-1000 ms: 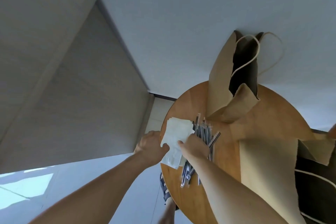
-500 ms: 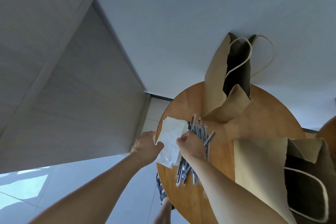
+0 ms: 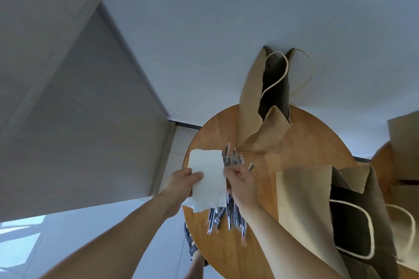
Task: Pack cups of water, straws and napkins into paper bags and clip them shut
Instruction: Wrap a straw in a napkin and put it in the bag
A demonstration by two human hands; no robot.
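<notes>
The left hand (image 3: 181,182) grips a white napkin (image 3: 208,180) by its left edge, thumb on top. The right hand (image 3: 240,180) pinches the napkin's right edge with curled fingers, above the wrapped straws (image 3: 229,213) on the round table (image 3: 306,142).

Round wooden table (image 3: 306,142) bears wrapped straws (image 3: 229,213) (a heap) and two paper bags (image 3: 251,106).
</notes>
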